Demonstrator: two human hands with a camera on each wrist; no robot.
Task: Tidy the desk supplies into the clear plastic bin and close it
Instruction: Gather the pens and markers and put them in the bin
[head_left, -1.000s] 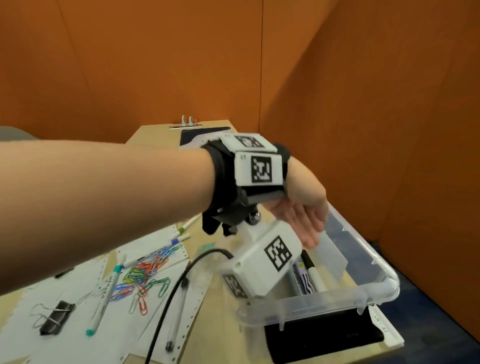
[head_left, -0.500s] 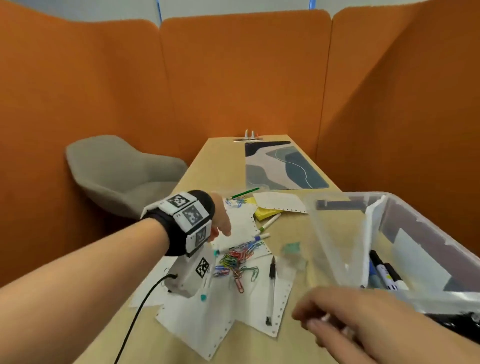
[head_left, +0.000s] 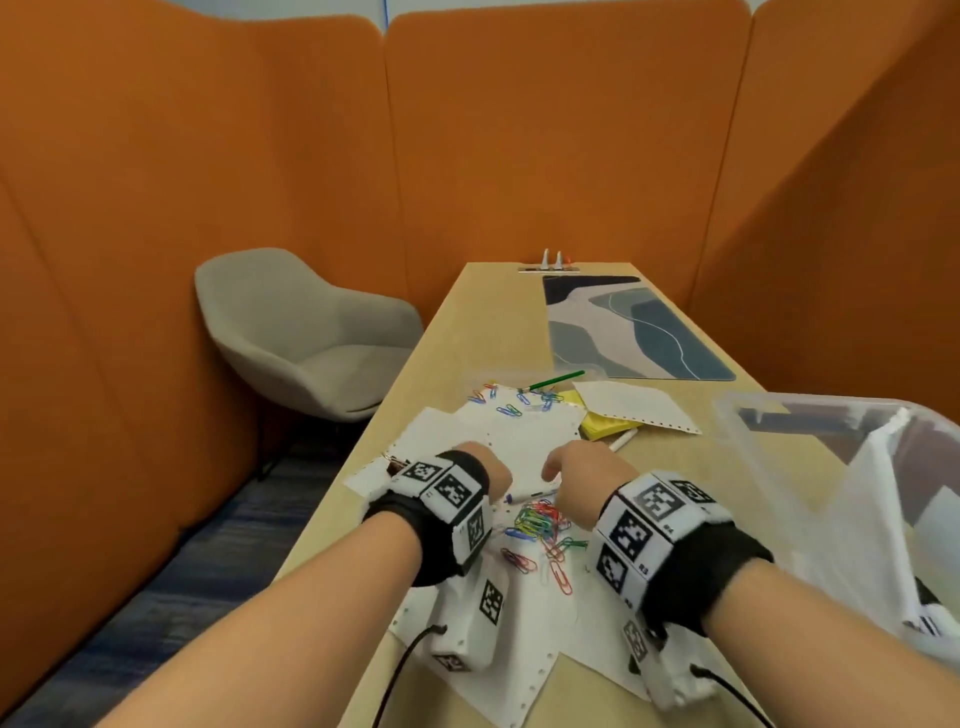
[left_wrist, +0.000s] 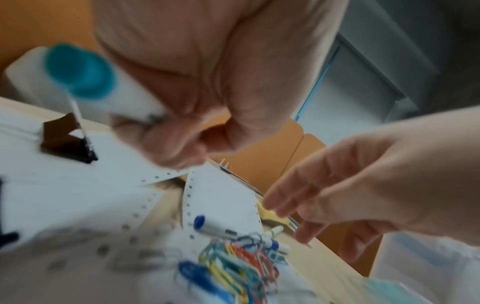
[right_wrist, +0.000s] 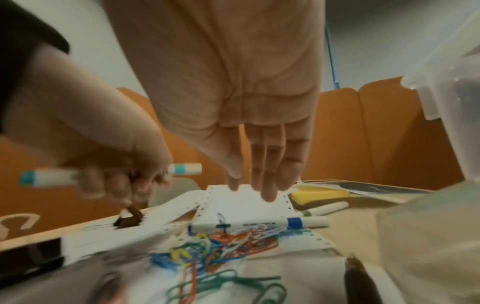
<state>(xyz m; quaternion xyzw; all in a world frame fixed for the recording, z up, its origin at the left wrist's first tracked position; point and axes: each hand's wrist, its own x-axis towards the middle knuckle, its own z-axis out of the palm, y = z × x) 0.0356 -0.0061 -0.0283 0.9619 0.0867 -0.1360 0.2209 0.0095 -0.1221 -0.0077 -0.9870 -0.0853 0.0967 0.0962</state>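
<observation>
My left hand (head_left: 485, 467) grips a white marker with teal ends (left_wrist: 78, 72) just above the loose papers (head_left: 524, 441); this teal-ended marker (right_wrist: 46, 178) sticks out on both sides of my fist. My right hand (head_left: 574, 475) hovers open beside it, fingers (right_wrist: 267, 174) straight and pointing down over a blue-capped marker (right_wrist: 259, 225). A pile of coloured paper clips (head_left: 537, 522) lies between my wrists. The clear plastic bin (head_left: 810, 408) stands open at the right, with a white sheet leaning inside.
A black binder clip (right_wrist: 128, 219) sits on the papers under my left hand. Yellow sticky notes (head_left: 605, 423), a green pen (head_left: 556, 381) and more clips lie farther back. A black pen (right_wrist: 359, 281) lies near the bin. A patterned desk mat (head_left: 634, 332) and grey chair (head_left: 301, 332) are beyond.
My left hand went from over the bin back to the papers and now holds the teal-ended marker. My right hand came forward from the near edge to above the paper clips.
</observation>
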